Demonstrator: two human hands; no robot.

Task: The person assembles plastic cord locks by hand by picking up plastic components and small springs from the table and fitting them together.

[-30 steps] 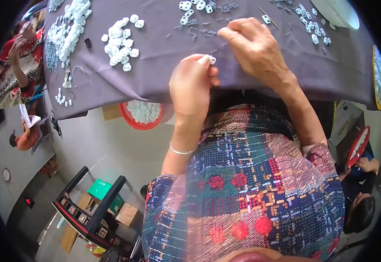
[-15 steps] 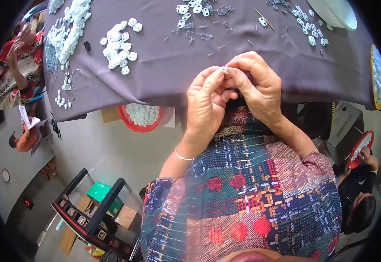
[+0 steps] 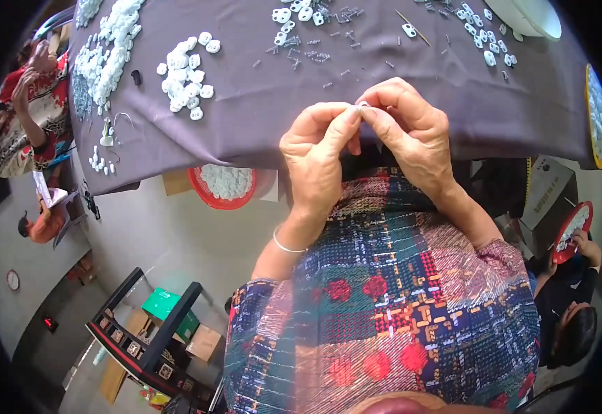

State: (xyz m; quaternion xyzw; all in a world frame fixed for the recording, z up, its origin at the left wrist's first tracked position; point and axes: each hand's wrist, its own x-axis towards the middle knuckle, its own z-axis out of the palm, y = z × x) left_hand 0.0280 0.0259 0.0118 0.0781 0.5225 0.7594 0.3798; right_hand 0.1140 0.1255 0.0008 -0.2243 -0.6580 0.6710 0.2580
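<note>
Over the near edge of the table, my left hand (image 3: 317,150) and my right hand (image 3: 415,136) meet fingertip to fingertip. Both pinch a small white plastic piece (image 3: 363,104), mostly covered by the thumbs and fingers. Beyond them on the dark cloth are scattered small metal springs (image 3: 314,54) and a few white pieces with holes (image 3: 283,27). A thin wooden stick (image 3: 415,29) lies beside one white piece, with more holed pieces (image 3: 484,36) to its right. To the left sits a loose pile of rounded white pieces (image 3: 185,79).
A long heap of white parts (image 3: 111,58) covers the table's far left. At the far right are a white bowl (image 3: 532,19) and a yellow-rimmed tray (image 3: 599,121). A red basin (image 3: 223,200) stands below the table edge. Other people are at left and right, one holding a red tray (image 3: 574,231).
The left fingers have shifted their pinch and the left hand has moved slightly left. The white piece has turned and shows less between the fingertips. The view has shifted a little.
</note>
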